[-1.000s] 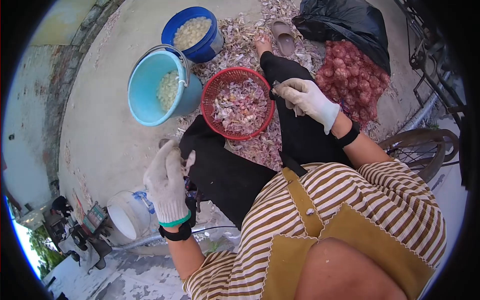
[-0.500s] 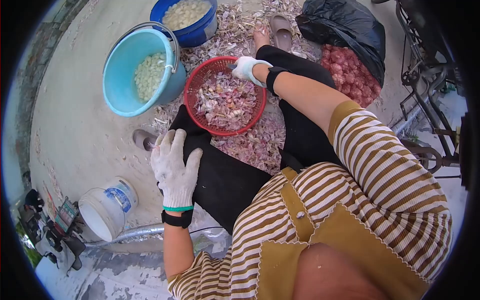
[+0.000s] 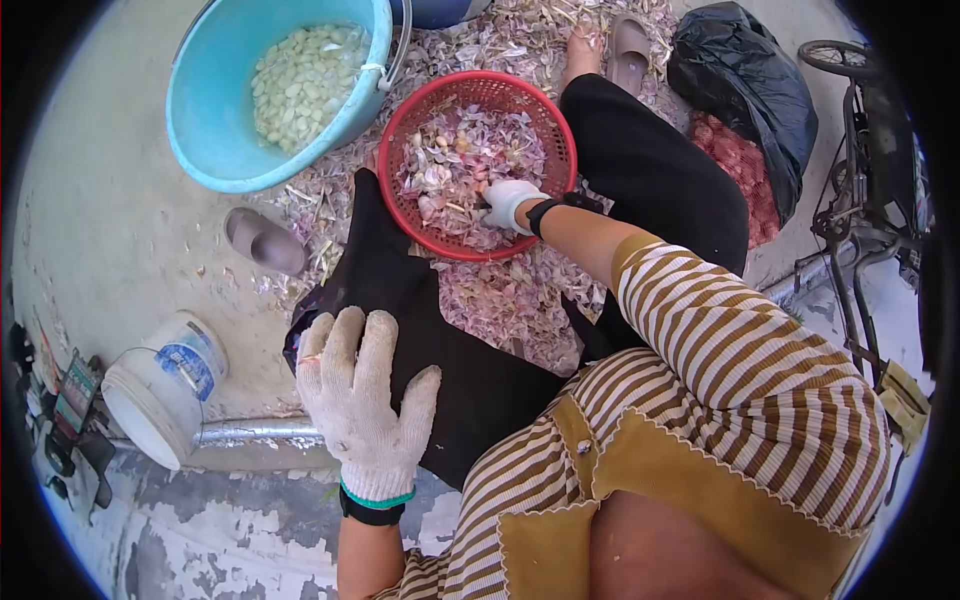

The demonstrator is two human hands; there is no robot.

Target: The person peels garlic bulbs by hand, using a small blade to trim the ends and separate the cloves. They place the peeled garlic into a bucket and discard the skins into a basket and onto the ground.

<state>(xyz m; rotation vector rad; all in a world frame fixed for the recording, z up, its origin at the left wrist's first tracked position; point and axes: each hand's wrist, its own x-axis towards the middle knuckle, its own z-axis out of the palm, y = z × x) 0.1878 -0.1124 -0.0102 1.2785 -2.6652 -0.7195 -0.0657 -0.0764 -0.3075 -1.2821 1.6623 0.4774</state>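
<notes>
My right hand (image 3: 512,205), in a white glove, reaches into the red plastic basket (image 3: 573,150), its fingers closed low among the garlic. A small dark piece shows at its fingertips, and I cannot tell what it is. Around it in the basket lie garlic cloves (image 3: 436,176) mixed with loose purple-white skins (image 3: 515,140). Over my left thigh, my left hand (image 3: 362,400) is spread palm down in a soiled white knit glove with a green cuff edge, holding nothing. The basket stands between my legs.
A light-blue bucket (image 3: 182,120) holds peeled cloves (image 3: 305,85) in water, beside a dark-blue tub (image 3: 430,12). Garlic skins cover the ground. A red net sack of garlic (image 3: 735,170) and a black plastic bag (image 3: 750,85) lie right. A white bucket (image 3: 150,400) lies tipped at left.
My right hand has moved from the basket's upper rim down into the garlic inside. My left hand stays spread over my thigh. The view has shifted and come closer.
</notes>
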